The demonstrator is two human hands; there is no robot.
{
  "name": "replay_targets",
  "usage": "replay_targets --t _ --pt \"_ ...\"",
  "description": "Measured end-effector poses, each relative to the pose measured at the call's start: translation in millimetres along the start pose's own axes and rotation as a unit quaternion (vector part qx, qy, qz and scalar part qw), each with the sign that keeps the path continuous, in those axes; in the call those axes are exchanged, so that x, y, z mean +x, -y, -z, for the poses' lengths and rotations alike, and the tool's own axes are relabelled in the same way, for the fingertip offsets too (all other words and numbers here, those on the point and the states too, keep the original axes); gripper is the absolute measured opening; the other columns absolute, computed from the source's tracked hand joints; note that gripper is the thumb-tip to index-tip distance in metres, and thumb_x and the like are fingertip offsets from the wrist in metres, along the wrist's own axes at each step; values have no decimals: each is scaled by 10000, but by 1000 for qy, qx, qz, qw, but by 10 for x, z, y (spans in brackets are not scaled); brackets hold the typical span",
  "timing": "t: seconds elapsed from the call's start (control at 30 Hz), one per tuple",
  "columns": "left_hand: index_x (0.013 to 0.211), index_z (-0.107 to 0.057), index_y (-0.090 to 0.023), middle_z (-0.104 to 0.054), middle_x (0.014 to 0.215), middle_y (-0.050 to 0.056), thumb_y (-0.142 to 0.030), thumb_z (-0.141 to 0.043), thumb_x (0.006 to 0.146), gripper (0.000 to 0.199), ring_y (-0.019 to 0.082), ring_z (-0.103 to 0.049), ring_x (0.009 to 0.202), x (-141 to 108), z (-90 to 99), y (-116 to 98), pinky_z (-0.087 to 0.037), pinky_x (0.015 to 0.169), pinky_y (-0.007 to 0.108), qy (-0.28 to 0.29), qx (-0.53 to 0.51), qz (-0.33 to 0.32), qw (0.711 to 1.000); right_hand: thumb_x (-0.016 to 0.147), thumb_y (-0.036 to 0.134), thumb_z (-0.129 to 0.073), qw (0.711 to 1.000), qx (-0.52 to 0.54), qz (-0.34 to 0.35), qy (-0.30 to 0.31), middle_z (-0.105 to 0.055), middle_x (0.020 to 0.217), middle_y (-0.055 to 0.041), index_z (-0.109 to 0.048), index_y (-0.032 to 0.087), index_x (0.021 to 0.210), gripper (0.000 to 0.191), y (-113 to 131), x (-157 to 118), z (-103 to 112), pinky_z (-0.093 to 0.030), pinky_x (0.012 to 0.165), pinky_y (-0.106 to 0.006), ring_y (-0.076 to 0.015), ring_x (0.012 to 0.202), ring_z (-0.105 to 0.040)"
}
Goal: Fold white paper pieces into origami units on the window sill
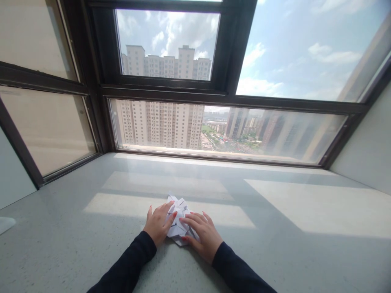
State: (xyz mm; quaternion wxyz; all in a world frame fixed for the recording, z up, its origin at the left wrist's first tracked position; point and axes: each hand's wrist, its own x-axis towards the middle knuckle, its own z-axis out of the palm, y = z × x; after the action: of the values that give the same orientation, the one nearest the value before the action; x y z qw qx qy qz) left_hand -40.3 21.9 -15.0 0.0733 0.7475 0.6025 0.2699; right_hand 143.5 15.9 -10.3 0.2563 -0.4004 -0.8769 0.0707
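A folded white paper piece (179, 217) with several flaps and creases lies on the pale speckled sill, between my two hands. My left hand (159, 223) grips its left side, thumb and index fingertip on the paper and another finger pointing away past the edge. On the right side, my right hand (204, 235) holds it with the fingers bent over the top and the thumb at the near edge. Both hands partly cover the paper, so its full shape is hidden. Dark sleeves reach to both wrists.
The wide sill (275, 256) carries bright sunlit patches and shadows. Dark window frames (171, 92) rise behind it, with tall buildings outside. A white object (6, 224), cut off by the view, lies at the left edge. A white wall (366, 142) stands at the right.
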Motion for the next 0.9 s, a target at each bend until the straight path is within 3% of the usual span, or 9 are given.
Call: replay_targets --t 0.07,0.17,0.27,0.33,0.43,0.57,0.73,0.8,0.9 --pt "1161 -402 -237 -514 1157 73 -407 -352 776 424 244 -432 1070 -18 13 -23 -137 929 577 11 -2 -40 999 778 337 -438 998 -2 -55 -37 -609 956 -24 -581 273 956 237 -113 20 10 -318 859 -383 -194 923 -510" --pt "1176 -384 -235 -501 1167 77 -420 -474 705 513 249 -435 1063 -48 6 -63 -188 937 527 46 -30 -121 991 778 278 -402 987 -7 -114 -111 -611 895 -48 -611 221 851 227 -270 48 56 -379 777 -343 -194 867 -529" --pt "1201 -353 -221 -470 1196 76 -327 -542 656 587 229 -417 1080 -71 -22 -107 -272 932 408 59 -63 -176 981 778 304 -395 981 -2 -124 -152 -588 974 -74 -573 191 952 274 -337 52 64 -389 783 -334 -206 918 -515" --pt "1204 -350 -217 -460 1206 68 -253 -520 657 574 212 -409 1089 -73 -25 -126 -311 906 353 50 -75 -181 979 777 353 -407 985 10 -104 -135 -579 1010 -81 -527 185 1044 337 -319 44 39 -393 788 -333 -209 931 -514" --pt "1163 -402 -218 -467 1199 58 -134 -459 622 550 205 -413 1085 -54 16 -115 -333 875 341 31 -57 -148 987 770 410 -425 995 36 -55 -71 -598 977 -70 -499 205 1087 385 -233 32 8 -400 775 -329 -199 882 -536" --pt "1043 -503 -244 -516 1149 43 -102 -413 604 470 238 -448 1040 -15 95 -44 -197 939 476 -46 17 -5 999 752 469 -435 998 50 -20 -35 -574 1008 -81 -477 215 1113 443 -95 25 60 -385 798 -342 -207 921 -509" --pt "1059 -480 -299 -481 1193 11 -143 -388 646 451 293 -396 1088 10 110 6 -26 934 571 -132 35 83 987 560 615 -543 999 -1 44 22 -351 1285 -61 -348 310 1223 755 26 -17 100 -176 953 -481 -295 1163 -284" --pt "1112 -420 -322 -448 1224 -6 -85 -347 609 561 260 -360 1132 13 117 2 -15 951 547 -174 27 90 980 576 580 -556 998 -15 40 44 -373 1271 -32 -383 350 1188 677 32 -28 67 -137 960 -496 -287 1173 -271" --pt "1156 -364 -309 -429 1238 -11 -34 -302 565 655 208 -351 1149 10 159 -23 -62 982 488 -211 -5 86 974 687 392 -528 999 -33 -34 10 -487 1148 -33 -536 317 1030 351 -36 -14 22 -206 935 -470 -251 1099 -369"
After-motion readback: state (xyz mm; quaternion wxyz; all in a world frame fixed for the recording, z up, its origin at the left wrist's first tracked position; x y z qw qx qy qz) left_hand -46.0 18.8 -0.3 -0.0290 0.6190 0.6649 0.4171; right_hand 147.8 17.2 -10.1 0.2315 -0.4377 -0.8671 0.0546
